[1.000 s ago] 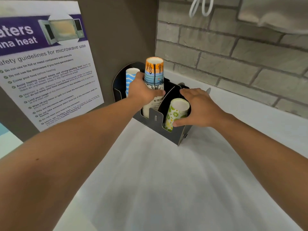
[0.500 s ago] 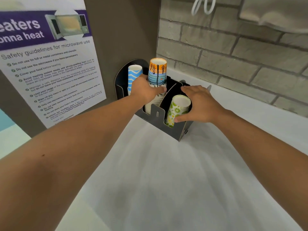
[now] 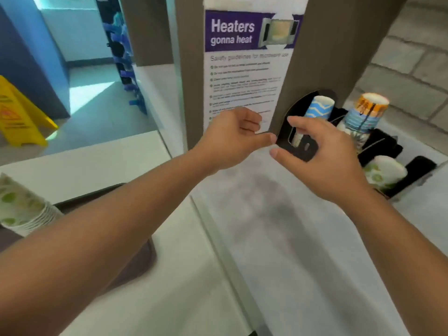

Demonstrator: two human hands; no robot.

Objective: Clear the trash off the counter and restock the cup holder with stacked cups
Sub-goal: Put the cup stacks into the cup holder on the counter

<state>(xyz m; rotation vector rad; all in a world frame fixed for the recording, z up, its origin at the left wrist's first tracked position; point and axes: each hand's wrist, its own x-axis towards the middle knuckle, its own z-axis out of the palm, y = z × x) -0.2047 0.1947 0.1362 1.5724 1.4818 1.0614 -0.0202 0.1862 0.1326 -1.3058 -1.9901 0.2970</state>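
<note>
The black cup holder (image 3: 300, 146) stands on the white counter (image 3: 278, 238), against the brown panel. It holds a blue striped stack (image 3: 318, 109), a tall orange-topped stack (image 3: 363, 115) and a green-patterned stack (image 3: 385, 170). A moment ago the left hand gripped the tall stack and the right hand steadied the green one; now both have let go and pulled back. The left hand (image 3: 232, 139) is loosely curled and empty. The right hand (image 3: 322, 154) is spread, its fingers around the holder's left end. The view has swung left, so probably more cups are wanted. Another green stack (image 3: 21, 207) waits on a dark tray (image 3: 135, 258). Nothing blocks the way.
</note>
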